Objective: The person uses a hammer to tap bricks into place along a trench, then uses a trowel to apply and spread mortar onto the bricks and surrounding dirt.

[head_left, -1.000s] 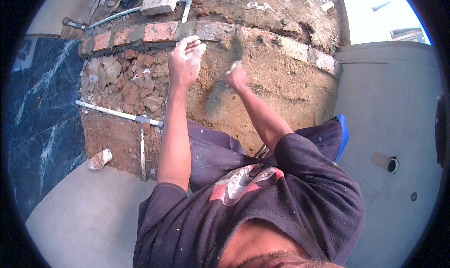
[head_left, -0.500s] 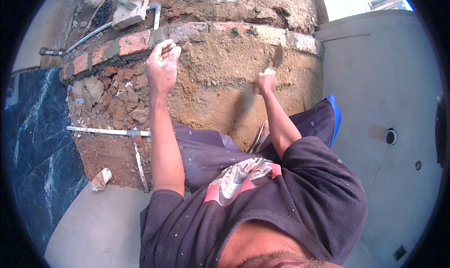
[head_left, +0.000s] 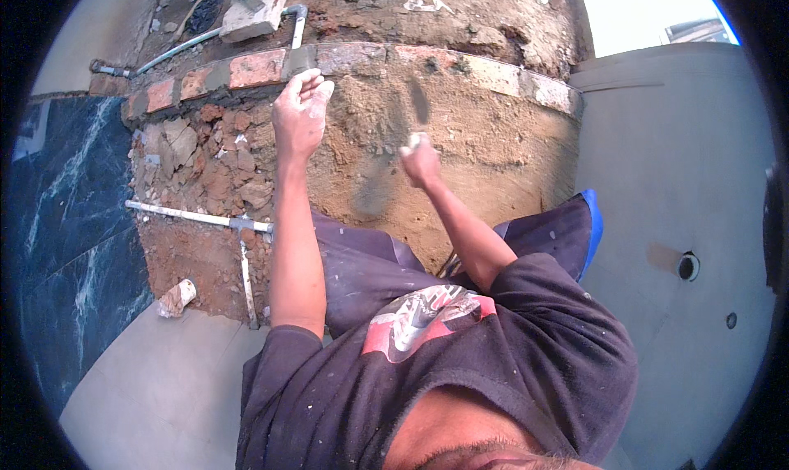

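Observation:
My left hand (head_left: pixel 301 115) is raised at the brick edging (head_left: pixel 256 71), fingers curled and pale with dust; what they hold, if anything, I cannot make out. My right hand (head_left: pixel 419 159) grips a trowel (head_left: pixel 419 102) by its pale handle, its dark blade blurred by motion over the sandy bed (head_left: pixel 495 149) just below the bricks. To the left of my left hand lies broken rubble (head_left: pixel 177 145). A white pipe (head_left: pixel 182 211) with a grey tee crosses the dirt under it.
A pale block (head_left: pixel 253 10) and an elbowed pipe (head_left: pixel 294 28) lie beyond the bricks. A dark marbled wall (head_left: pixel 74 248) stands at left, a grey surface with a round opening (head_left: pixel 687 266) at right. A short capped pipe stub (head_left: pixel 177 297) sits near the grey tiles (head_left: pixel 131 371).
The trowel in my right hand swung rightward across the sand, then back toward the left and slightly nearer me. My left hand stays near the bricks; the whole view shifted slightly.

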Demonstrator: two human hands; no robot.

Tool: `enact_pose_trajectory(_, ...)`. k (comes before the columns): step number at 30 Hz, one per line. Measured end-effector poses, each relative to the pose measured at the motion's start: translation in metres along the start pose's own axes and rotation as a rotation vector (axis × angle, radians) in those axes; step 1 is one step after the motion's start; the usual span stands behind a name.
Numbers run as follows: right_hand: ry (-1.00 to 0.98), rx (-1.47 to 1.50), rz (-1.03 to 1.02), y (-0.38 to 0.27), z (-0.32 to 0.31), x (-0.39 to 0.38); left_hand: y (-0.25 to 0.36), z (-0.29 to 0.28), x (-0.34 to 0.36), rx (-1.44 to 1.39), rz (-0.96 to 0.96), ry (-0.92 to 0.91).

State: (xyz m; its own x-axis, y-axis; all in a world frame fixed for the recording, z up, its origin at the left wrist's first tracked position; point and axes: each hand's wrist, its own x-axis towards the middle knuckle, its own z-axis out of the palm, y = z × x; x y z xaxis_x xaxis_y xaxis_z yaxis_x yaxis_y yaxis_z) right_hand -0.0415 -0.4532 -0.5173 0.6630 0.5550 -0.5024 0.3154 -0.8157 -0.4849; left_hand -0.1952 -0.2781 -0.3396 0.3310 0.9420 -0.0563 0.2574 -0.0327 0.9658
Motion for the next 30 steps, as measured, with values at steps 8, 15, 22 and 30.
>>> enact_pose_trajectory(8, 0.236, 0.031, 0.093, 0.127, 0.052, 0.031, 0.001, 0.011, 0.005, -0.03, 0.033, -0.021)
enact_pose_trajectory(15, -0.164, 0.113, -0.102, -0.014, 0.061, -0.033, -0.004, 0.01, 0.008, 0.006, 0.075, 0.006)
enact_pose_trajectory(22, 0.286, 0.095, 0.101, 0.06, 0.02, 0.01, -0.001, -0.002, 0.002, 0.028, 0.019, 0.009)
enact_pose_trajectory(30, 0.2, 0.143, 0.348, 0.122, 0.07, -0.007, 0.01, -0.007, 0.002, -0.11, -0.003, 0.004)
